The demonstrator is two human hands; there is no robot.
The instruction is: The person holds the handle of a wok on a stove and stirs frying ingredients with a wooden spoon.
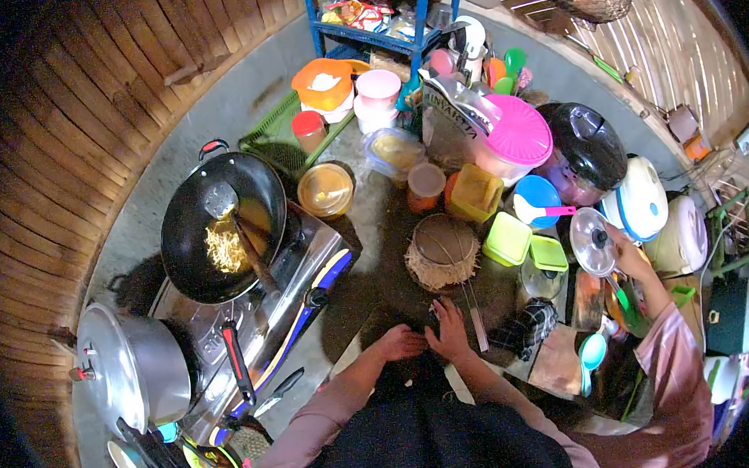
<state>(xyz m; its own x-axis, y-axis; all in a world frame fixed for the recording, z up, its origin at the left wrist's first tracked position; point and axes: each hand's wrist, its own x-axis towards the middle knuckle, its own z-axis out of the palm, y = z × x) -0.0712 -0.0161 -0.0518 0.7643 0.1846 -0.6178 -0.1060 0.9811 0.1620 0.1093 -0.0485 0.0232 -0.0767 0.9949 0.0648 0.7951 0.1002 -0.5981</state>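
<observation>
Stove: metal stove (289, 315) with a striped edge, lower left of the frame.
Wok: black wok (183, 213) on the stove, left of the frame; a ladle (220, 197) leans in it beside pale food strips (224, 248).
Pot: lidded steel pot (158, 367), lower left of the frame.
Tub: pink-lidded tub (519, 131), upper right of the frame, among plastic containers.
Round brown item: round brown item (443, 240) with a shaggy rim, centre of the frame, just beyond the hands.
Other person: another person's hand (630, 253), right of the frame, clamped on a shiny lid (594, 245).
Right hand: right hand (449, 331), bottom centre, fingers apart, nearest the round brown item.
Left hand: left hand (400, 342), just beside the right; cannot tell whether its fingers are closed.
</observation>
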